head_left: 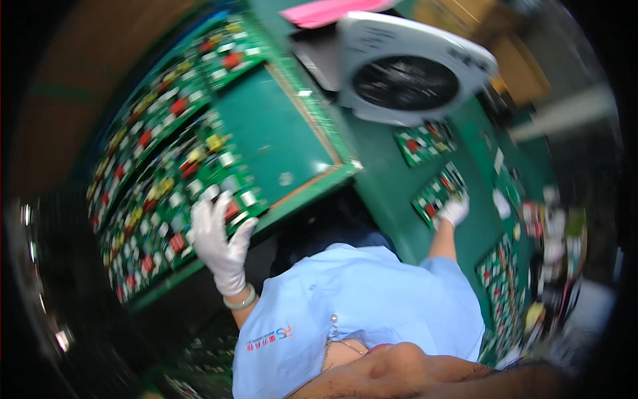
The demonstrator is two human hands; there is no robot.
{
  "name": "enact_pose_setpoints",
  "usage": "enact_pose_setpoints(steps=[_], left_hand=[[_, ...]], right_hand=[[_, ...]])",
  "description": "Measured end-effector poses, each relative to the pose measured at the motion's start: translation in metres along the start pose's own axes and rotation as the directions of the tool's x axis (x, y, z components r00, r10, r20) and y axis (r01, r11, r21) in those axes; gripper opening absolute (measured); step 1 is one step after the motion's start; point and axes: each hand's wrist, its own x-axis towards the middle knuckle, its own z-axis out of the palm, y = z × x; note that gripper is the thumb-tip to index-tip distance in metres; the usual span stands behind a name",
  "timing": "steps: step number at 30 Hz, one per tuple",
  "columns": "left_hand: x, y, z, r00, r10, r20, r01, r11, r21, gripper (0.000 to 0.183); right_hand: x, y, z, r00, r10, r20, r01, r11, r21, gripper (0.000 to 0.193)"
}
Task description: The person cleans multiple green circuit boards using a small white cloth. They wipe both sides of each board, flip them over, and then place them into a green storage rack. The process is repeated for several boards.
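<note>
Both my hands wear white gloves. My left hand (pixel 220 233) lies at the near corner of a circuit board (pixel 226 163) on the left, fingers and thumb spread apart around a red part. That board sits among rows of similar boards in a green-edged tray (pixel 312 188). My right hand (pixel 454 211) has its fingers bent over the edge of another circuit board (pixel 435 193) on the green table, and the glove hides its lower right corner. Just beyond it lies one more circuit board (pixel 425 141).
A grey-white fan (pixel 405 80) stands at the far side, with a pink sheet (pixel 329 10) beside it. Cardboard boxes (pixel 518 70) are behind on the right. More circuit boards (pixel 503 286) lie at the right edge, near a cluttered heap of small items (pixel 555 246).
</note>
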Motion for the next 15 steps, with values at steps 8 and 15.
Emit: enact_pose_setpoints(steps=[8,15], left_hand=[[-0.011,-0.006,0.015,0.998,0.068,0.006,-0.068,0.99,0.12,0.061],[-0.008,-0.008,0.011,0.997,0.079,-0.018,-0.078,0.996,0.04,0.064]], right_hand=[[0.035,0.076,-0.019,0.929,-0.354,-0.103,0.174,0.666,-0.725,0.043],[0.058,0.075,-0.03,0.968,0.222,0.119,-0.239,0.959,0.15,0.037]])
